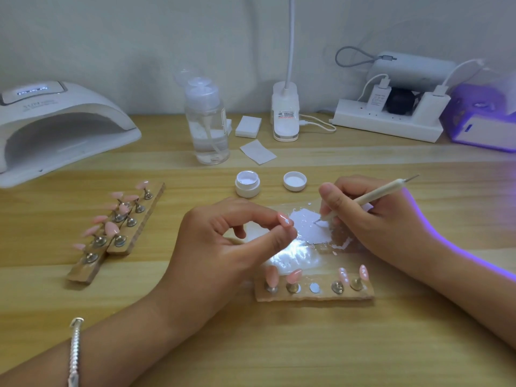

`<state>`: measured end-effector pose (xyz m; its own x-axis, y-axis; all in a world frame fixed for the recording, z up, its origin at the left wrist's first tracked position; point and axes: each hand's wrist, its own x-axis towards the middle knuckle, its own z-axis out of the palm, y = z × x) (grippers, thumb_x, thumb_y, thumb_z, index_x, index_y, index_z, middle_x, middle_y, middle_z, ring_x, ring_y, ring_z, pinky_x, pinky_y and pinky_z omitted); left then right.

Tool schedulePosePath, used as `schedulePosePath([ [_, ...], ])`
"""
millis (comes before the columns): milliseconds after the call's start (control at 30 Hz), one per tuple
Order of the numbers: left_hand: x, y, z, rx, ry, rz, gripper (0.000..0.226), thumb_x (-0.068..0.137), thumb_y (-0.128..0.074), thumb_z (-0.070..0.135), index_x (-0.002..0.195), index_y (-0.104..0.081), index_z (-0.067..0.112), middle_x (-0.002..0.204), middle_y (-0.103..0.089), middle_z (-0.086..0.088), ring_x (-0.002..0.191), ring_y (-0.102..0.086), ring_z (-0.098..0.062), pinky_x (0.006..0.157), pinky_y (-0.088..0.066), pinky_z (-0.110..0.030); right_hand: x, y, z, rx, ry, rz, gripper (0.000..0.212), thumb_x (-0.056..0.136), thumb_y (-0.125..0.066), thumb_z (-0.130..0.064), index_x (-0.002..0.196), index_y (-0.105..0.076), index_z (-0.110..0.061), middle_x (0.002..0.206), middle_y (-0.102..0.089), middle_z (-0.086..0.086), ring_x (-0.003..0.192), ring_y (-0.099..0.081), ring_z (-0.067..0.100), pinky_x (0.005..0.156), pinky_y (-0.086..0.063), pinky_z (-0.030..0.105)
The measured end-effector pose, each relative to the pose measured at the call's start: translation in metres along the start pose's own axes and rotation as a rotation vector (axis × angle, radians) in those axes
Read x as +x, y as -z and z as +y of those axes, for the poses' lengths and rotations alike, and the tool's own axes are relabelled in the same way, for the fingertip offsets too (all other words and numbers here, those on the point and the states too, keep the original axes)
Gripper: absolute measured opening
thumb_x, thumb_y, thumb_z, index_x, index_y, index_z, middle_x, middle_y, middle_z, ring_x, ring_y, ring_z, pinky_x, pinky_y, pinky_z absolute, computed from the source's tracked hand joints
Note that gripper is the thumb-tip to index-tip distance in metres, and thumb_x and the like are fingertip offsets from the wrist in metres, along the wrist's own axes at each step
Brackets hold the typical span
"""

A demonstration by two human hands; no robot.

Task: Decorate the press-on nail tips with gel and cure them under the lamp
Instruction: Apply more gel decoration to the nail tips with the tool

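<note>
On the wooden table (251, 344) a white gel patch (307, 229) lies between both hands. Just left of it, the left hand (223, 241) pinches a pink nail tip (284, 220). From the right, the right hand (371, 219) grips a dotting pen (374, 198), its tip touching the patch.

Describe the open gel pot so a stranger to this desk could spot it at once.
Find the clear pump bottle at the back of the desk. In front of it sit two small round white things side by side. The gel pot is the left one, taller and filled with gel; its lid on the right is a shallow cap.
</note>
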<state>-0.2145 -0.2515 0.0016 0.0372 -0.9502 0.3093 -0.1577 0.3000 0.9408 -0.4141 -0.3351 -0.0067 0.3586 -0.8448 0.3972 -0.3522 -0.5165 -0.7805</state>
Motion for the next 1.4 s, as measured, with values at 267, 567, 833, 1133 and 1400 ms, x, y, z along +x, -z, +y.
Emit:
schedulePosePath([
  [267, 0.0, 0.002, -0.002, -0.003, 0.019, -0.004, 0.013, 0.069, -0.088, 0.024, 0.071, -0.078, 0.017, 0.084, -0.069, -0.01, 0.037, -0.055, -0.019, 0.043, -0.048, -0.026, 0.002, 0.001, 0.002, -0.037, 0.026, 0.018, 0.039, 0.095, -0.053, -0.043, 0.064, -0.065, -0.021, 0.059, -0.06, -0.012, 0.056, -0.061, 0.007, 0.052, -0.042, 0.012],
  [567, 0.0, 0.002, -0.001, 0.031, -0.03, -0.008, 0.007, 0.07, -0.084, 0.028, 0.07, -0.078, 0.024, 0.083, -0.071, -0.011, 0.046, -0.055, -0.008, 0.048, -0.046, -0.013, 0.001, 0.0, 0.003, -0.073, 0.038, 0.011, 0.039, 0.096, -0.055, -0.046, 0.065, -0.067, -0.024, 0.061, -0.061, -0.014, 0.062, -0.062, 0.01, 0.054, -0.043, 0.013],
  [833, 0.0, 0.002, -0.004, 0.071, -0.063, -0.006, 0.01, 0.07, -0.086, 0.029, 0.072, -0.079, 0.022, 0.087, -0.075, -0.004, 0.05, -0.062, -0.014, 0.056, -0.044, -0.009, 0.0, 0.002, 0.001, -0.063, 0.084, 0.095, 0.041, 0.096, -0.049, -0.047, 0.064, -0.062, -0.026, 0.064, -0.061, -0.009, 0.066, -0.06, 0.013, 0.061, -0.045, 0.022],
  [1133, -0.001, 0.003, -0.008, 0.059, -0.043, -0.052, 0.014, 0.075, -0.078, 0.034, 0.079, -0.078, 0.02, 0.088, -0.076, 0.006, 0.04, -0.06, -0.018, 0.063, -0.047, -0.024, -0.002, 0.003, -0.007, 0.087, 0.032, 0.1, 0.036, 0.098, -0.048, -0.034, 0.077, -0.071, -0.017, 0.067, -0.065, -0.014, 0.067, -0.064, 0.007, 0.065, -0.045, 0.01],
  [1400, -0.001, 0.003, -0.01, 0.076, -0.058, -0.07, 0.004, 0.079, -0.08, 0.023, 0.081, -0.079, 0.02, 0.089, -0.075, 0.006, 0.046, -0.06, -0.018, 0.063, -0.048, -0.041, -0.005, -0.003, -0.04, 0.342, 0.086, 0.079, 0.028, 0.087, -0.068, -0.039, 0.066, -0.065, -0.021, 0.058, -0.057, 0.008, 0.054, -0.048, 0.023, 0.048, -0.038, 0.029],
])
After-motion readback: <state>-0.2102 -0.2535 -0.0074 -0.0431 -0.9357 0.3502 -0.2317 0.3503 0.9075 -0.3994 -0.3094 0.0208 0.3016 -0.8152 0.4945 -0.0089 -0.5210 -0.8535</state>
